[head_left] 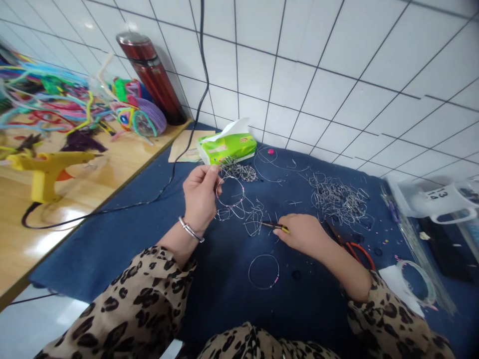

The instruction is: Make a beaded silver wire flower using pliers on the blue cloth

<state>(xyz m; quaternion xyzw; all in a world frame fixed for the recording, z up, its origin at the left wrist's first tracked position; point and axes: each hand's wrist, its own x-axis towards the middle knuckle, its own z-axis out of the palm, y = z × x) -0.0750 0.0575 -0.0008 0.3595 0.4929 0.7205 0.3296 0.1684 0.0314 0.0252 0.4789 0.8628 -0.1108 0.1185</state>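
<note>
My left hand point(200, 197) is raised over the blue cloth point(123, 234) and pinches a thin wire ring point(230, 192) at its top, fingers closed. Below the ring lies a tangle of bent wire pieces point(247, 214). My right hand point(303, 232) rests on the cloth with its fingers closed round a small tool with a yellow handle point(277, 227), its tip pointing left toward the tangle. A second wire ring with a few pink beads point(264, 271) lies flat on the cloth, nearer to me.
A green tissue pack point(226, 147) sits by the tiled wall. A pile of wire hoops point(339, 199), orange-handled scissors point(355, 249) and clear plastic boxes point(445, 204) lie right. Left, a wooden table holds a yellow glue gun point(47, 169), pipe cleaners and a red flask point(153, 75).
</note>
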